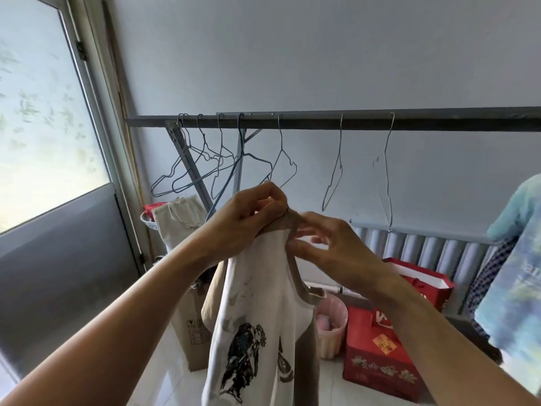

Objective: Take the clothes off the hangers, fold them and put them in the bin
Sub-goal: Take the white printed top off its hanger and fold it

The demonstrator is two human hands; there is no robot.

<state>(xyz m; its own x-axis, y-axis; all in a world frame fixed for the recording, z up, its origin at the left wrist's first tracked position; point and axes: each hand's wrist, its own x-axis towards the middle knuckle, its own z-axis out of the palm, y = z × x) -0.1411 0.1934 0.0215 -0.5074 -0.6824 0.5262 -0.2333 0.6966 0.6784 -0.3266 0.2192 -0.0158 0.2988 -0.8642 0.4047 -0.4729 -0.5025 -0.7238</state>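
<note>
A white T-shirt (pixel 257 312) with beige collar and sleeves and a dark printed figure hangs down from my hands at centre frame. My left hand (pixel 248 218) grips its collar at the top, fingers curled round the beige edge. Just to the right, my right hand (pixel 330 247) pinches the same collar between thumb and fingers. Behind them a dark metal rail (pixel 380 123) carries several bare wire hangers (pixel 205 159). A blue tie-dye garment (pixel 515 273) and a checked one (pixel 486 271) hang at the right edge.
A small pink bin (pixel 333 326) stands on the white floor below my right hand. Red gift boxes and bags (pixel 377 353) sit beside it, and a cardboard box (pixel 190 317) and a cream tote bag (pixel 178 218) stand left. A glazed door (pixel 52 142) fills the left side.
</note>
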